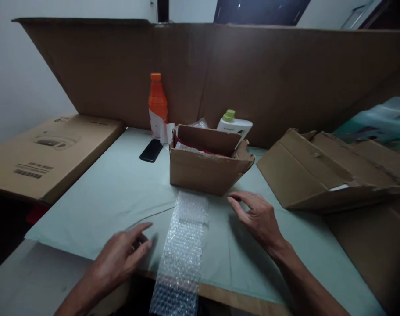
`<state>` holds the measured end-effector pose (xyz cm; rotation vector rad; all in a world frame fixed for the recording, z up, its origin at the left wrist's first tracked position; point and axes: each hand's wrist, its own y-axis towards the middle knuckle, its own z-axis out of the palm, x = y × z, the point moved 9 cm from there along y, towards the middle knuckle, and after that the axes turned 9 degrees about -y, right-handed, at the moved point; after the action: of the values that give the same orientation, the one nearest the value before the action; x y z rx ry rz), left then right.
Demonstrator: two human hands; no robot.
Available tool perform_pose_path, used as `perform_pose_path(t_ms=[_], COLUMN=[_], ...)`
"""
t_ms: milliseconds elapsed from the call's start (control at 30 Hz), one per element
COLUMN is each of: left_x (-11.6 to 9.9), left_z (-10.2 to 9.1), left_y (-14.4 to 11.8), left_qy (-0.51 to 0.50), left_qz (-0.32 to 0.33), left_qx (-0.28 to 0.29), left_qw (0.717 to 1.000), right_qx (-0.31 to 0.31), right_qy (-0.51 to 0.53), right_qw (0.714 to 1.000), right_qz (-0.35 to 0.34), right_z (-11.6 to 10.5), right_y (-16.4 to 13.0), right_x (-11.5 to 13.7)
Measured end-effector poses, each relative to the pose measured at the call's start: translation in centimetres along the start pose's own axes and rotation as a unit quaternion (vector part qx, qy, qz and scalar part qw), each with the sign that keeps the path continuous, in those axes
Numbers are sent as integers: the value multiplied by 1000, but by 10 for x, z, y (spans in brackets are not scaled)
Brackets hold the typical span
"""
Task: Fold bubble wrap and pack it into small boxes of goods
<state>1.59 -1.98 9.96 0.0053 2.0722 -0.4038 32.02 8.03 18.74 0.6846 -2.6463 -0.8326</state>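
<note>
A strip of clear bubble wrap (183, 245) lies on the pale green table cover (114, 197), running from the table's near edge toward a small open cardboard box (206, 169). My left hand (121, 256) hovers just left of the strip, fingers loosely spread, holding nothing. My right hand (257, 217) rests open on the cover to the right of the strip, just in front of the small box, fingers apart. Something red and white shows inside the box.
An orange bottle (157, 105), a black phone (151, 150) and a white bottle with a green cap (234, 125) stand behind the box. A flattened torn carton (321, 173) lies right, a printed flat carton (51, 153) left. A tall cardboard wall (252, 74) backs the table.
</note>
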Motion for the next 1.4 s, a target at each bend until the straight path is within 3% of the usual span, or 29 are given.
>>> perform_pose_path(t_ms=[100, 167, 333, 533, 633, 700, 800, 900, 967, 1033, 1100, 1167, 1233, 1300, 1400], left_x=[-23, -40, -71, -79, -66, -64, -71, -61, -54, -52, -52, -52, -52, -51, -48], left_z=[-35, -41, -22, -32, -43, -39, 4, 49, 65, 72, 72, 69, 67, 65, 68], left_y=[44, 84, 167, 204, 182, 142, 66, 20, 14, 18, 23, 25, 25, 24, 26], left_qy=[3, -31, -81, -77, -54, 8, 130, 179, 196, 206, 210, 211, 210, 212, 228], left_qz=[60, 105, 174, 153, 133, 187, 331, 350, 332, 319, 315, 315, 316, 317, 313], left_qx=[-102, -143, -152, -172, -197, -195, -83, 31, 59, 63, 65, 72, 76, 77, 83], left_qw=[993, 984, 970, 970, 970, 963, 931, 919, 921, 923, 923, 923, 922, 921, 918], right_qx=[42, 73, 134, 121, 94, 79, 163, 292, 300, 235, 141, 76, 54, 69, 167], right_qy=[7, 36, 106, 108, 99, 100, 165, 224, 213, 166, 115, 90, 90, 111, 141], right_qw=[989, 976, 957, 952, 954, 967, 971, 927, 926, 957, 982, 992, 994, 990, 965], right_qz=[140, 204, 236, 258, 266, 219, 61, -74, -82, -21, 43, 48, 9, -55, -148], right_z=[12, 28, 71, 92, 76, 55, 43, 60, 76, 84, 73, 55, 38, 30, 54], right_y=[-16, -15, 14, 45, 34, 16, -19, -44, -33, -4, 21, 28, 17, -2, -21], right_x=[-45, -63, -70, -86, -85, -62, 8, 76, 85, 63, 33, 21, 30, 56, 103])
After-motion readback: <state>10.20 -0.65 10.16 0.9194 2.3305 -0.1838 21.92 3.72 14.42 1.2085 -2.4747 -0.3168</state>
